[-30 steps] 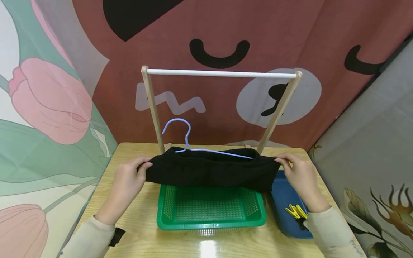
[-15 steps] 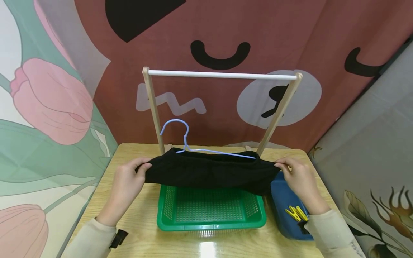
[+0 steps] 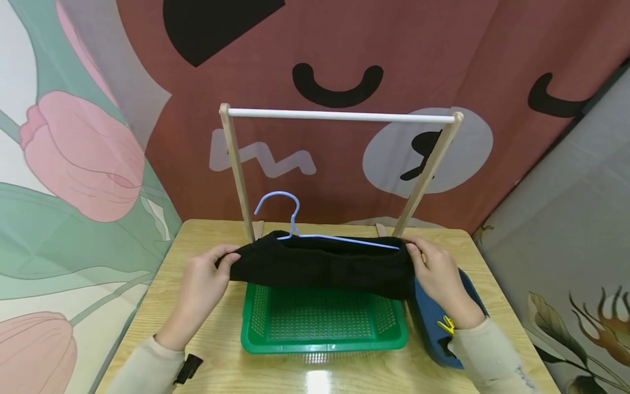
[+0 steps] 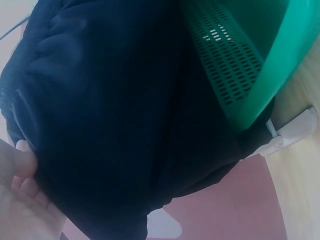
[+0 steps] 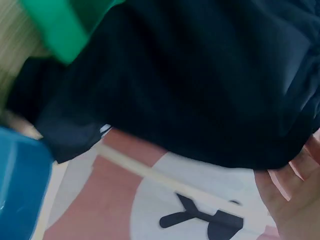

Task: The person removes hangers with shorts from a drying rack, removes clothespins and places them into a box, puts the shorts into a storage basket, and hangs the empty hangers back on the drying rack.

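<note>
Head view: my left hand (image 3: 204,282) and right hand (image 3: 438,273) pinch opposite ends of the wide black cloth garment (image 3: 320,268), apparently to spread its opening around the thin pale-blue hooked hanger (image 3: 344,239).

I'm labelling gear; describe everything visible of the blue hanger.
The hanger looks pale blue and thin, like coated wire. Its empty hook arcs leftward above a neck; its visible arms enter the open top of the black garment, the right end near the right hand. The rest is hidden; finger contact is unclear.
</note>
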Demonstrator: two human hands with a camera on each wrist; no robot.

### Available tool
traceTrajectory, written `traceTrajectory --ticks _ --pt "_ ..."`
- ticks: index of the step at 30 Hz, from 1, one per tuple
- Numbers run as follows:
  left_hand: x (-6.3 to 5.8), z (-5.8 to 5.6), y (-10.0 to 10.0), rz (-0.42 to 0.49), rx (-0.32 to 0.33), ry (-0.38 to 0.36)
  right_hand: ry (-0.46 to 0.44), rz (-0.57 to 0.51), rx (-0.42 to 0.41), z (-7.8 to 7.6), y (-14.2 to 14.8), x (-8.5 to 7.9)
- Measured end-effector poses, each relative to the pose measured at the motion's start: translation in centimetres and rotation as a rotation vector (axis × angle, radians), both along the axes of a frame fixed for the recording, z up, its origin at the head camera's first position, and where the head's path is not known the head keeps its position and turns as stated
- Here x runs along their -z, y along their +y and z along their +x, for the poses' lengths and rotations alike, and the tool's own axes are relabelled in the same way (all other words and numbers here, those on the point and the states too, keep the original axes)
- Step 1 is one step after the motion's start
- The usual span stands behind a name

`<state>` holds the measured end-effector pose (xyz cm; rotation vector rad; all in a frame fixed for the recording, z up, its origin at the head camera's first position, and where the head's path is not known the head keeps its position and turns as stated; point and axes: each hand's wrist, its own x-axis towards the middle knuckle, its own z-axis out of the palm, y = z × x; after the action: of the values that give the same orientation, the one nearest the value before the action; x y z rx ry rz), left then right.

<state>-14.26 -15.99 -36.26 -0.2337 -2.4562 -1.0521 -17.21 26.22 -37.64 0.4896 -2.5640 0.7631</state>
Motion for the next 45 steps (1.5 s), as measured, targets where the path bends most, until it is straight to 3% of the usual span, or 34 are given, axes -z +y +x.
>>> traceTrajectory --ticks 11,19,24,34,45 --pt "-0.3 0.0 0.0 0.076 -0.035 -0.079 0.066 -0.059 -0.082 0.3 -1.7 -0.5" --pt "0.0 0.0 0.0 0.044 -0.034 -0.062 0.290 0.000 -0.119 -0.2 -1.2 -0.5" --pt "0.2 -0.2 0.3 0.044 -0.027 -0.083 0.364 0.031 -0.097 -0.4 -0.4 -0.7" --pt "0.9 -0.5 0.4 0.038 -0.020 -0.112 0.404 0.081 -0.052 -0.9 1.4 0.1" --pt "1.2 -0.8 1.1 0.101 -0.111 -0.109 0.432 0.088 -0.039 -1.0 2.2 0.6"
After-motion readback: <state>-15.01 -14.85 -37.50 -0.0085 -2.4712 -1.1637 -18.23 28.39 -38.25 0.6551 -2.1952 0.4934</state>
